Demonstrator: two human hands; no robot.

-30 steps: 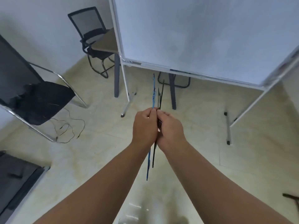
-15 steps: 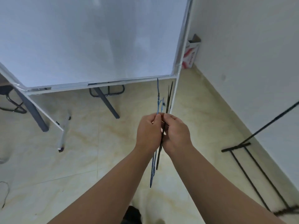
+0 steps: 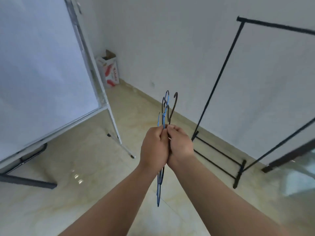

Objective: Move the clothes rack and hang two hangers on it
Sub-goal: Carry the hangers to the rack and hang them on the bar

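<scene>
Both forearms reach forward from the bottom of the view and meet at the middle, wrists angled inward so the two hands press side by side. The left hand is curled into a fist with its knuckles up, and the right hand is curled the same way just beside it, the thumbs and fingers touching.

A small cardboard box stands in the corner of the room, behind the edge of the whiteboard. It carries red print and some lettering on its side, too blurred to read.

Both hands are closed tight on a bundle of thin wire hangers, held upright and seen nearly edge-on. Blue and black wires show; the hooks rise above the fingers, and the lower ends hang down between the wrists, ending above the floor. How many hangers are in the bundle cannot be told.

The black clothes rack stands on the floor to the right, close to the white wall, well apart from the hands. Its top bar runs off the right edge, and its foot rails rest on the tiles.
</scene>
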